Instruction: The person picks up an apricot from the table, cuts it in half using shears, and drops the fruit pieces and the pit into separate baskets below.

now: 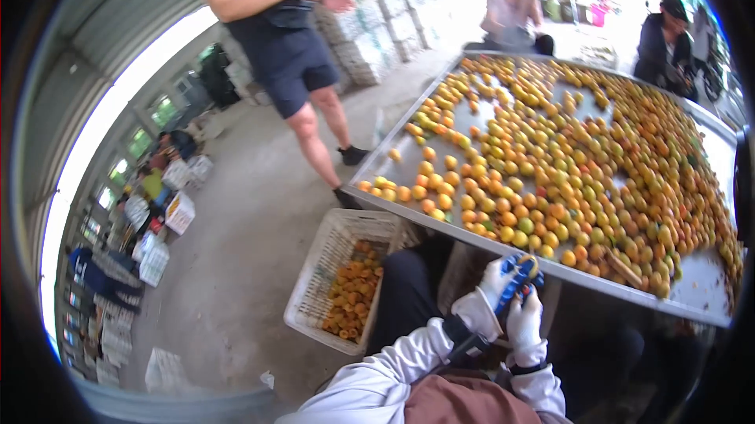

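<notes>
My left hand (507,284), in a white glove with blue on the palm and fingers, is closed around a yellowish apricot (534,267). Just below and to its right, my right hand (525,320), also white-gloved, is closed with its fingertips against the left hand. A small dark and reddish thing shows between the two hands, too small to name. Both hands are at the near edge of a metal table (464,231). Many loose apricots (550,180), yellow to orange, lie spread over its top.
A white plastic crate (303,286) with cut apricots (354,294) stands on the floor to my left. A person (279,38) stands beyond it. Two people (511,11) sit at the table's far side. A brown stick-like piece (624,268) lies among the fruit. Stacked crates (377,19) stand behind.
</notes>
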`<action>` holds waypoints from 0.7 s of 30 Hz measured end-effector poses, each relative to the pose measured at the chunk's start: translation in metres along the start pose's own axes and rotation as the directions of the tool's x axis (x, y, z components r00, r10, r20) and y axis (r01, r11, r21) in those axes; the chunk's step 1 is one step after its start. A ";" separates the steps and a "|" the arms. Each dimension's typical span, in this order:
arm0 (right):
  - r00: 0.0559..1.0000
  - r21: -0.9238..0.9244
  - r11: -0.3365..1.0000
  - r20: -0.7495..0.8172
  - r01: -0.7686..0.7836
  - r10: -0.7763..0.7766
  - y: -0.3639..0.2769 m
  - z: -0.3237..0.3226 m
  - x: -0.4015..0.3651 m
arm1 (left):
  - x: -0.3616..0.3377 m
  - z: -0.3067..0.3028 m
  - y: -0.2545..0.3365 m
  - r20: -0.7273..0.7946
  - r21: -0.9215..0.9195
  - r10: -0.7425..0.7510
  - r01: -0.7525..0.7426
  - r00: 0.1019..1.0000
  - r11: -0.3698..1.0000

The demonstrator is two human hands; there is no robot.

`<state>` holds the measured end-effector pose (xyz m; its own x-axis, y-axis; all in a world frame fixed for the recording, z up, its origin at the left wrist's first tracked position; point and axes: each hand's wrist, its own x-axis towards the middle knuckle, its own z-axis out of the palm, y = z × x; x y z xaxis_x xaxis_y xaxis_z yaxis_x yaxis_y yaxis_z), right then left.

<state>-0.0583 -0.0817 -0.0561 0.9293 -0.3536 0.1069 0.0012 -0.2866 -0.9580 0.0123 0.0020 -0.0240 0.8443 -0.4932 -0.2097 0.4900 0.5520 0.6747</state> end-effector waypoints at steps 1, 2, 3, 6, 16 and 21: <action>1.000 0.025 1.000 -0.016 -0.010 0.010 0.002 0.002 0.000 | -0.002 0.006 -0.003 -0.020 -0.009 0.004 -0.004 1.000 1.000; 0.999 0.048 0.999 -0.034 -0.022 0.023 0.003 0.003 0.000 | -0.001 0.007 -0.007 -0.037 -0.019 0.005 -0.005 0.999 1.000; 0.998 0.048 0.999 -0.052 -0.017 0.020 0.008 0.006 0.001 | 0.006 0.004 -0.009 -0.063 0.084 0.012 -0.007 0.998 0.996; 0.999 0.076 0.997 -0.049 0.019 -0.015 0.006 0.003 0.001 | 0.022 -0.002 -0.024 -0.065 0.215 0.146 -0.129 0.987 0.968; 0.944 0.644 0.706 0.309 -0.295 0.113 0.047 -0.002 0.010 | 0.008 0.003 0.006 -0.048 0.548 0.096 -0.054 0.994 0.835; 0.924 0.765 0.518 0.327 -0.383 0.200 0.017 -0.006 0.006 | 0.001 0.001 0.008 0.007 0.450 0.062 -0.059 0.998 0.891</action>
<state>-0.0555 -0.0942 -0.0706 0.9793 -0.0930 -0.1796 -0.0724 0.6679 -0.7407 0.0171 0.0056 -0.0182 0.8715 -0.4628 -0.1622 0.2892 0.2179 0.9321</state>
